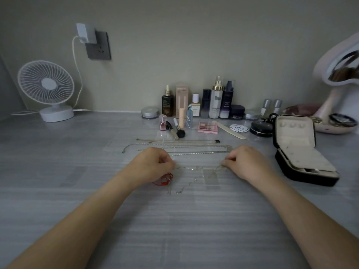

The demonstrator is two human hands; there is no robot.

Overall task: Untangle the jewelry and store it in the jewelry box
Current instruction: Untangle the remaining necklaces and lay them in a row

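Both hands work at the middle of a grey, streaked table (77, 156): the left hand (153, 162) and the right hand (242, 162), fingers curled, each pinch one end of a thin pale metal chain (198, 168) drawn out in a line between them. Whether it hangs just clear of the surface or lies on it cannot be told. Loose tangled strands (183, 188) fall from it toward six o'clock and rest on the table. A red cord bracelet (165, 179) lies bunched at the left hand's six o'clock, right against the heel of that hand. At twelve o'clock from the hands, several straightened silver and gold chains (174, 145) lie side by side in rows across the table. The black zip-around jewelry box with cream lining (303, 150) sits at the right hand's three o'clock, near it but not touching, its lid standing upright and a pale inner flap covering most of the base. Farther back at twelve o'clock, a cluster of cosmetic bottles and jars (216, 101) lines the wall, with a pink eyeshadow palette (207, 127) lying flat in front of it. A white desk fan (46, 82) stands at ten o'clock, and a white-rimmed vanity mirror (326, 65) leans in at two o'clock.
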